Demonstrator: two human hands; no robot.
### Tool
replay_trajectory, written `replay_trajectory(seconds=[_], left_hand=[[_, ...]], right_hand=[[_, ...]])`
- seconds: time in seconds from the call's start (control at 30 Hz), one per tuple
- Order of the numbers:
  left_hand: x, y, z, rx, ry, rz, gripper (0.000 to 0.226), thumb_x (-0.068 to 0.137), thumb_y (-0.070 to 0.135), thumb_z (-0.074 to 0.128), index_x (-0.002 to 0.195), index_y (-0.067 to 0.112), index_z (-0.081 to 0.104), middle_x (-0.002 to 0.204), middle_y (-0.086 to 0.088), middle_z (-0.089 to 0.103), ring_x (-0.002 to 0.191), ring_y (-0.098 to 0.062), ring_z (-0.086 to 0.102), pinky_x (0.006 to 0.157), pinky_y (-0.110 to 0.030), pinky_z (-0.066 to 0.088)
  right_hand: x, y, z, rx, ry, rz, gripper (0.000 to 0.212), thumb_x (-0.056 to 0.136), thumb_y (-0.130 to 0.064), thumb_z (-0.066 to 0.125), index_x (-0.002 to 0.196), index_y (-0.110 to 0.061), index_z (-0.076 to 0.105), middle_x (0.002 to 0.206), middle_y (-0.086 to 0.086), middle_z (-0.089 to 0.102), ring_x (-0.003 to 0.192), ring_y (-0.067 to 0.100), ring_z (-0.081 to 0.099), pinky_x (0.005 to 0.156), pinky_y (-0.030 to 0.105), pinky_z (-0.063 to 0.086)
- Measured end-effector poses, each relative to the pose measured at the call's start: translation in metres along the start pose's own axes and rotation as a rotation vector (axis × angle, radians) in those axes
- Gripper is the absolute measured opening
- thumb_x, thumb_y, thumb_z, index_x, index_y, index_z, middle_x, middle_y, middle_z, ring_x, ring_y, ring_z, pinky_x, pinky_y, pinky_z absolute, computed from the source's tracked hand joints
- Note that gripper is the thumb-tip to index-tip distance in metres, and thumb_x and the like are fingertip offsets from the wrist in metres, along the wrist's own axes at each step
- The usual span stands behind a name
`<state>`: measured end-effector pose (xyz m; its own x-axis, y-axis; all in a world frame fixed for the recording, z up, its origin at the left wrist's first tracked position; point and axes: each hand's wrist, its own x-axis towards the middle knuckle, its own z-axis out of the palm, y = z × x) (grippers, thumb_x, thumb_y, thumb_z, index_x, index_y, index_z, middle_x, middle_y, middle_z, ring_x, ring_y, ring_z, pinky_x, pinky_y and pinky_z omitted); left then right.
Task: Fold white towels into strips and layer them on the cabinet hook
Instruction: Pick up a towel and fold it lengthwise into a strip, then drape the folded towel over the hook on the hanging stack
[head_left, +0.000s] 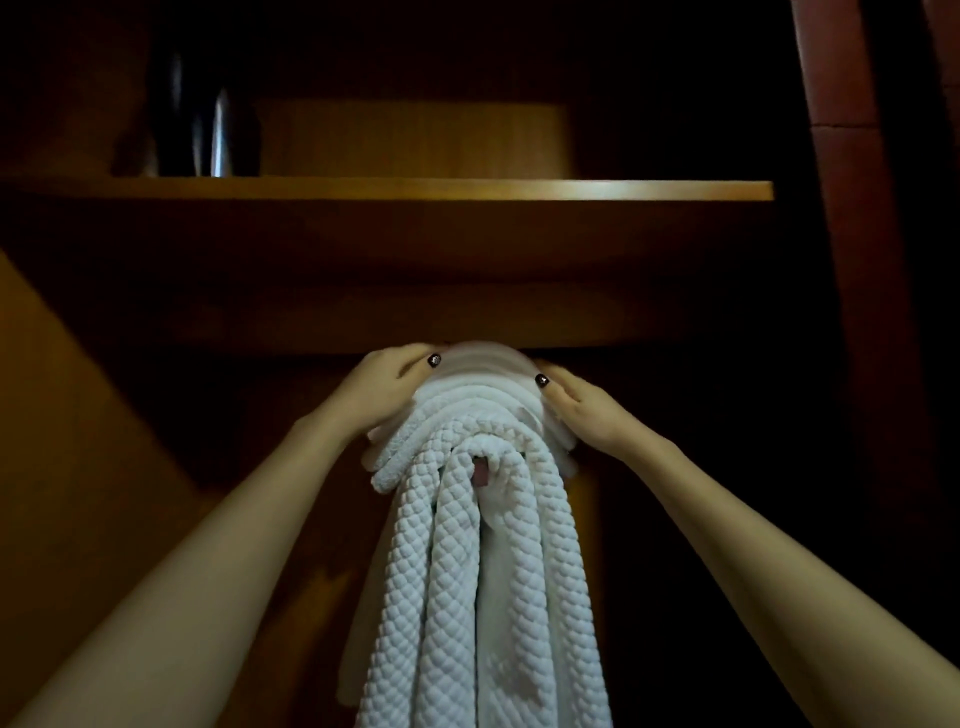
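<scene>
Left grip (387, 387), right grip (576, 410) — towels (467, 519) between

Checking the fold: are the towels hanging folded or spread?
Folded: the towels drape in narrow layered bands over one point, hanging bunched.

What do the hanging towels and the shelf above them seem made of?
The towels: soft white cloth, likely cotton; raised diamond weave, limp folds. The shelf: wood or veneer, smooth satin finish; warm brown, light glints along its edge.

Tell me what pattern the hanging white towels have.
The white hanging towels show a raised diamond-quilted weave, clearest in the head view.
</scene>
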<state>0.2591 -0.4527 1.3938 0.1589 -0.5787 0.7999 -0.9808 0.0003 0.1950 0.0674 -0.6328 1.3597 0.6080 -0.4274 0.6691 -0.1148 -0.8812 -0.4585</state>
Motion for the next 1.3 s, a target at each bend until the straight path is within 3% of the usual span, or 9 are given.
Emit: replay_trajectory(seconds=[0.1,0.23,0.4,0.53,0.63,0.93,1.17,1.3], left_hand=[[-0.019,0.016,-0.01,0.045,0.059,0.095,0.036,0.099,0.015,0.046,0.132,0.019,0.06,0.133,0.002,0.06,0.126,-0.013,0.051,0.105,-0.03,0.039],[-0.052,0.042,-0.009,0.041,0.095,0.12,0.034,0.102,0.022,0.047,0.134,0.021,0.058,0.14,0.001,0.054,0.134,-0.015,0.043,0.111,-0.033,0.032],[-0.104,0.089,-0.001,0.194,0.015,0.231,0.038,0.1,0.024,0.05,0.138,0.021,0.054,0.149,-0.003,0.045,0.141,-0.021,0.036,0.115,-0.045,0.027],[-0.163,0.125,0.031,0.111,-0.008,0.272,0.039,0.1,0.027,0.049,0.139,0.022,0.053,0.151,0.0,0.042,0.141,-0.021,0.035,0.114,-0.045,0.029],[-0.229,0.151,0.076,-0.013,-0.097,0.306,0.04,0.098,0.022,0.053,0.137,0.018,0.054,0.147,-0.003,0.045,0.134,-0.023,0.042,0.109,-0.041,0.035],[-0.449,0.264,0.212,-0.213,-0.677,0.304,0.051,0.1,0.031,0.047,0.149,0.022,0.035,0.153,-0.002,0.037,0.142,-0.02,0.03,0.117,-0.043,0.025],[-0.576,0.414,0.274,-0.275,-1.161,0.466,0.06,0.099,0.036,0.046,0.153,0.026,0.021,0.16,0.001,0.021,0.148,-0.02,0.012,0.117,-0.056,0.012],[-0.624,0.502,0.299,-0.322,-1.286,0.6,0.062,0.1,0.038,0.045,0.154,0.027,0.019,0.161,0.002,0.015,0.149,-0.02,0.007,0.117,-0.058,0.01]], right_hand=[[-0.021,-0.016,0.001,-0.008,0.074,-0.047,0.055,0.104,-0.043,0.038,0.153,-0.019,0.03,0.157,0.001,0.033,0.144,0.02,0.031,0.11,0.028,0.023],[-0.059,-0.039,-0.001,-0.059,0.16,-0.082,0.051,0.103,-0.035,0.043,0.15,-0.015,0.036,0.154,0.005,0.039,0.143,0.023,0.032,0.117,0.046,0.028],[-0.133,-0.061,-0.014,-0.248,0.156,-0.074,0.049,0.1,-0.024,0.05,0.146,-0.01,0.042,0.148,0.01,0.046,0.137,0.025,0.039,0.113,0.042,0.032],[-0.223,-0.056,-0.012,-0.306,0.163,-0.008,0.045,0.098,-0.022,0.053,0.142,-0.011,0.048,0.145,0.01,0.048,0.138,0.024,0.038,0.114,0.037,0.029],[-0.309,-0.031,0.005,-0.379,0.062,0.183,0.045,0.098,-0.024,0.053,0.142,-0.014,0.049,0.149,0.013,0.042,0.141,0.027,0.035,0.115,0.039,0.028],[-0.64,0.014,0.001,-0.529,-0.285,0.945,0.054,0.101,-0.034,0.047,0.151,-0.02,0.032,0.157,0.015,0.027,0.145,0.033,0.025,0.115,0.046,0.029],[-0.837,-0.006,-0.067,-0.498,-0.272,1.418,0.062,0.1,-0.033,0.048,0.155,-0.018,0.022,0.159,0.017,0.02,0.145,0.036,0.023,0.115,0.049,0.027],[-0.924,-0.013,-0.11,-0.481,-0.211,1.606,0.063,0.101,-0.035,0.048,0.155,-0.019,0.02,0.16,0.017,0.019,0.144,0.037,0.025,0.114,0.05,0.029]])
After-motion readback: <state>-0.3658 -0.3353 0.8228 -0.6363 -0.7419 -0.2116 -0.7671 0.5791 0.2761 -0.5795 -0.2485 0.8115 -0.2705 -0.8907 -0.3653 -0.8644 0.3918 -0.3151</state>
